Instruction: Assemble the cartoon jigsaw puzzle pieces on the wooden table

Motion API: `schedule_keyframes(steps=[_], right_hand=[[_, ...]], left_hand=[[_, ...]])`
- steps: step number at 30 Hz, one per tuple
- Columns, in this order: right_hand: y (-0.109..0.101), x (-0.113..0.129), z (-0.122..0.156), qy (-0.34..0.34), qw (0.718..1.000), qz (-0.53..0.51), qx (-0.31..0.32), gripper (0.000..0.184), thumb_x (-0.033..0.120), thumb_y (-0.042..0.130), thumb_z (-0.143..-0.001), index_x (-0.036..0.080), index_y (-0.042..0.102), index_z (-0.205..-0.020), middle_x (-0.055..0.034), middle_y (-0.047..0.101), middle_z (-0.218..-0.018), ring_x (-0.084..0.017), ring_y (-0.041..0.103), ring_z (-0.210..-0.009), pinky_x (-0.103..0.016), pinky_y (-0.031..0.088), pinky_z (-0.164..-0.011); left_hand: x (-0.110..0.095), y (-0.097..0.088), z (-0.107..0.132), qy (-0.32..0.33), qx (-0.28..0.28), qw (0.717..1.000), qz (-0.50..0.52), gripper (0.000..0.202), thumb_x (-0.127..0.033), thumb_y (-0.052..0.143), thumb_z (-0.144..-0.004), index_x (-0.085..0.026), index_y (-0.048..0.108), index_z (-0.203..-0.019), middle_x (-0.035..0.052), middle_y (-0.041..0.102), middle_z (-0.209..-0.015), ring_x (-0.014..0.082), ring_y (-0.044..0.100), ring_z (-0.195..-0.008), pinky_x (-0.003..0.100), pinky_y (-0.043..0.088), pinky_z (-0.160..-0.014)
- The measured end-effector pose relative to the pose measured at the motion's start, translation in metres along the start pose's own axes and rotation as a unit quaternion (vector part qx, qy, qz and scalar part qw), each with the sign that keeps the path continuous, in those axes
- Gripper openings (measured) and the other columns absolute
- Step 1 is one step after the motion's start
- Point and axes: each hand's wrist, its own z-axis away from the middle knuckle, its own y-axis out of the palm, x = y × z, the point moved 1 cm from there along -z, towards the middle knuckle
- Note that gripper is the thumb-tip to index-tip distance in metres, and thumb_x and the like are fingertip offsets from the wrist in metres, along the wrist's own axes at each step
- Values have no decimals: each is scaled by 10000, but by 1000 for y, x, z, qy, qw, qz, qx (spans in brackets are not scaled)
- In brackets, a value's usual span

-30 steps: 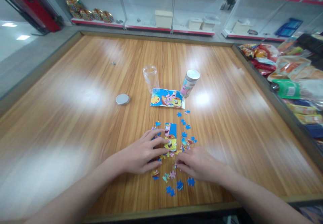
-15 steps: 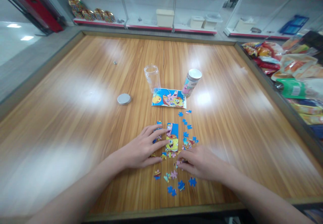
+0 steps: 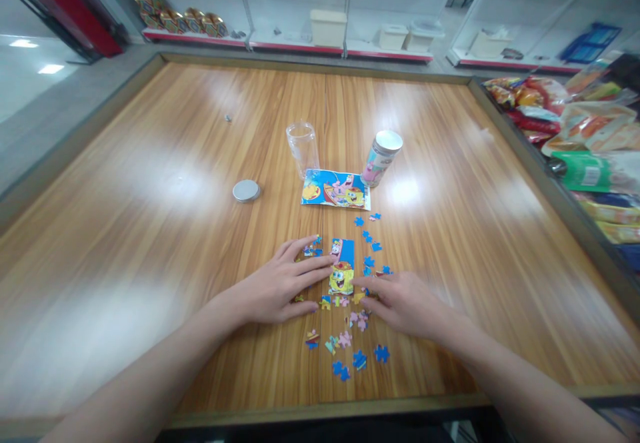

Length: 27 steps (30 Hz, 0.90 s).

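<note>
Joined jigsaw pieces form a small upright panel (image 3: 342,278) with a yellow cartoon face. My left hand (image 3: 283,284) lies open with spread fingers, its middle fingertips touching the panel's left edge. My right hand (image 3: 403,302) is at the panel's lower right corner. Its index finger and thumb are apart, close to an orange-yellow puzzle piece (image 3: 359,298), and I see nothing held between them. Below the panel lie pink pieces (image 3: 361,321) and blue pieces (image 3: 359,360). More blue pieces (image 3: 367,237) are scattered to the upper right, and some pieces are partly under my left hand.
Beyond the panel lies a printed picture sheet (image 3: 336,190). Behind it stand a clear plastic cylinder (image 3: 303,150) and a printed can (image 3: 381,158) with a light lid. A round silver lid (image 3: 246,191) rests to the left. Snack packets (image 3: 537,100) sit past the table's right edge.
My right hand has moved up from the pink pieces to the panel's lower right corner, leaving the pink pieces uncovered. My left hand stays by the panel. The view has shifted slightly.
</note>
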Motion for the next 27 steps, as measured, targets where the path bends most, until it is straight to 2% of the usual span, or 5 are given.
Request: schedule_keyframes(steps=[4, 8, 12, 18, 27], right_hand=[[-4, -1, 2, -6, 1000, -7, -4, 213, 267, 527, -999, 243, 670, -1156, -34, 739, -979, -167, 693, -828, -259, 417, -682], [-8, 2, 5, -13, 999, -20, 36, 217, 412, 623, -958, 203, 683, -960, -36, 722, -865, -171, 673, -774, -258, 371, -639], [-7, 7, 7, -17, 998, -16, 62, 220, 402, 713, -889, 203, 652, -960, -24, 722, -863, -182, 675, -777, -262, 333, -623], [-6, 9, 7, -22, 997, -18, 67, 166, 368, 641, -946, 210, 635, -998, -24, 723, -890, -177, 671, -771, -265, 324, -622], [-17, 2, 8, 13, 999, 10, 45, 213, 391, 680, -918, 219, 642, -1036, -23, 707, -865, -161, 632, -706, -256, 260, -589]], left_hand=[[1, 3, -1, 1, 3, 1000, -7, 706, -447, 596, -949, -270, 297, -1563, 4, 310, -1629, 407, 90, -1522, 658, 257, -1189], [0, 4, -1, -2, 4, 1000, -18, 665, -459, 552, -974, -268, 304, -1560, -18, 282, -1640, 403, 106, -1516, 652, 265, -1191], [0, 5, -2, 1, 0, 1000, -22, 668, -461, 558, -972, -262, 308, -1559, -14, 281, -1640, 404, 121, -1510, 652, 269, -1190], [0, 5, -3, 6, -10, 1000, -23, 667, -461, 565, -970, -255, 318, -1555, 10, 306, -1631, 405, 152, -1499, 654, 285, -1179], [-1, 4, -4, 2, -7, 1000, -19, 649, -471, 553, -976, -272, 325, -1550, 2, 317, -1627, 394, 203, -1483, 644, 301, -1174]])
